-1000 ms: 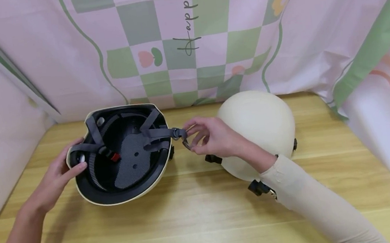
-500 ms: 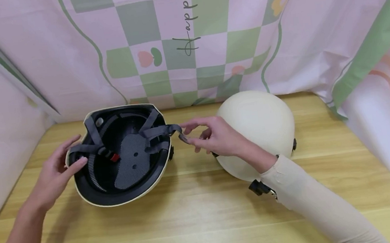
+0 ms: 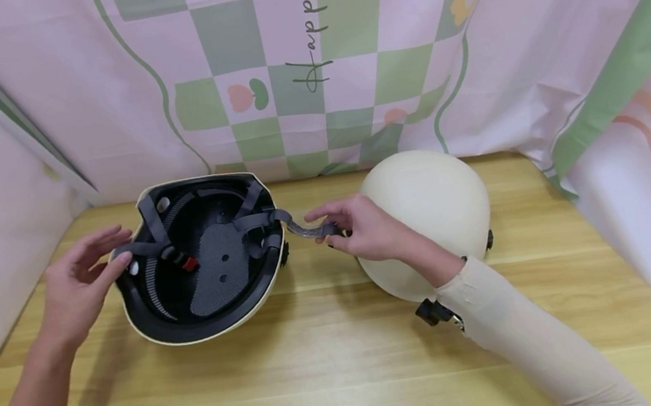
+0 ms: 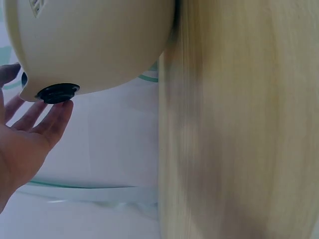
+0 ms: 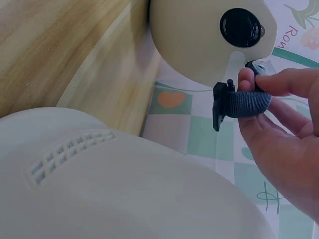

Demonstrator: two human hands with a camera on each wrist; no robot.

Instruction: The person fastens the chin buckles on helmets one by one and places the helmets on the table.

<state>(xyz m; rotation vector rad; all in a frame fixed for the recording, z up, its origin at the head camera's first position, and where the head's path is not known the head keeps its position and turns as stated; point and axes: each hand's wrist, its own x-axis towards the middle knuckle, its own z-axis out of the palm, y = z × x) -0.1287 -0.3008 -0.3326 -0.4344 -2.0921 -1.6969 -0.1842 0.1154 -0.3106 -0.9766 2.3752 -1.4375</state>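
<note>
In the head view a cream helmet (image 3: 184, 336) lies upside down on the left, its black lining and grey straps showing. My left hand (image 3: 77, 278) is at its left rim, thumb over the edge. The left wrist view shows the fingertips against a black round knob (image 4: 57, 93) on the outer shell. A red-and-black buckle (image 3: 188, 263) lies inside the helmet. My right hand (image 3: 365, 232) pinches the free end of a grey chin strap (image 3: 304, 231), drawn out past the right rim. In the right wrist view a black buckle piece (image 5: 219, 105) sticks out beside the pinched strap.
A second cream helmet (image 3: 435, 210) sits dome up just behind the right hand, partly under the forearm. Both stand on a wooden table (image 3: 320, 364). A patterned curtain (image 3: 294, 32) hangs behind the table.
My right fingers have shifted along the strap to its end, and more of it now stretches between helmet and hand. My left hand has slid slightly up the rim. The second helmet stays put.
</note>
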